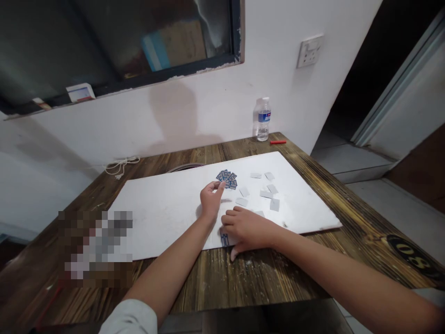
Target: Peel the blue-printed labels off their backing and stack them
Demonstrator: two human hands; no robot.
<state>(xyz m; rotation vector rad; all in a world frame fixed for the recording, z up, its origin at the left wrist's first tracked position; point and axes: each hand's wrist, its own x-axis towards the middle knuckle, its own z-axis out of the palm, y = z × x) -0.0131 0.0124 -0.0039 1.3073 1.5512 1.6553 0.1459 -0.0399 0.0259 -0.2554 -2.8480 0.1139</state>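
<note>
My left hand point(211, 199) is closed on a fan of small blue-patterned cards point(226, 178), pinched between thumb and fingers above a white board point(156, 208). My right hand point(245, 227) rests palm down at the board's near edge, its thumb spread away from the bent fingers. Beneath it, partly covered, lies another blue-patterned card point(225, 239). Several pale grey cards lie scattered on the right half of the board, among them one card point(274, 204) close to my right wrist and another card point(256, 175) farther back.
The board lies on a dark wooden table point(201, 287). At the back stand a water bottle point(263, 119) and a red stick-like object point(278, 142). A white cable point(121, 164) is coiled at the back left. A pixelated patch covers the left front.
</note>
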